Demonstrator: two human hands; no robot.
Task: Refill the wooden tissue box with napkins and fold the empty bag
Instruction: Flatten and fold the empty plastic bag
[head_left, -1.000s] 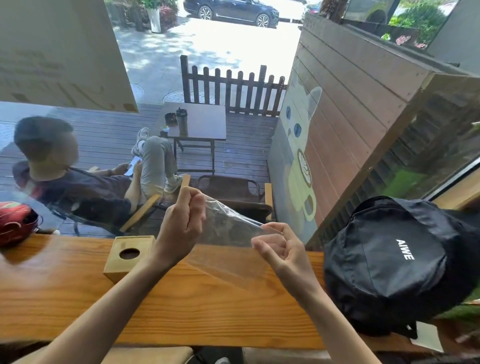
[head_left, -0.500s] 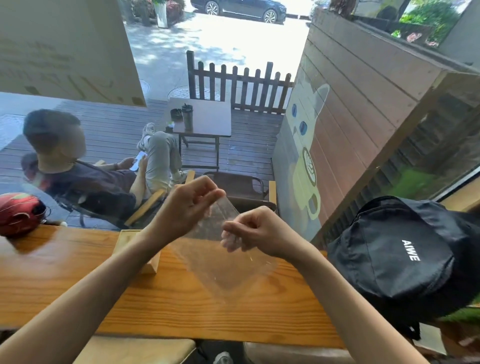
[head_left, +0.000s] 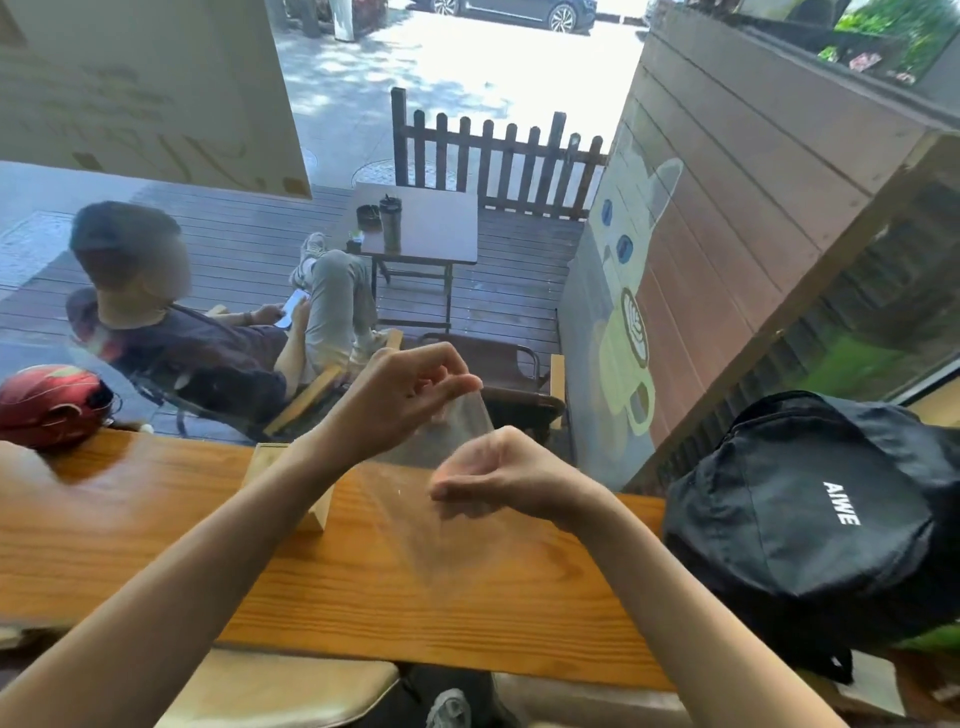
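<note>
An empty clear plastic bag (head_left: 415, 525) hangs in the air above the wooden counter (head_left: 156, 561). My left hand (head_left: 400, 400) pinches its top corner between thumb and fingertips. Lower and to the right, my right hand (head_left: 488, 475) grips the bag's right side with curled fingers. The wooden tissue box (head_left: 270, 457) stands on the counter behind my left forearm, which hides most of it.
A black backpack (head_left: 810, 519) lies on the counter's right end. A red helmet (head_left: 49, 402) sits at the far left. Behind the counter is a window; outside, a person sits in a chair by a small table. A cushioned stool (head_left: 280, 691) stands below the counter.
My right hand has moved left and down along the bag, closer under my left hand. The bag now hangs more upright. The view has shifted slightly.
</note>
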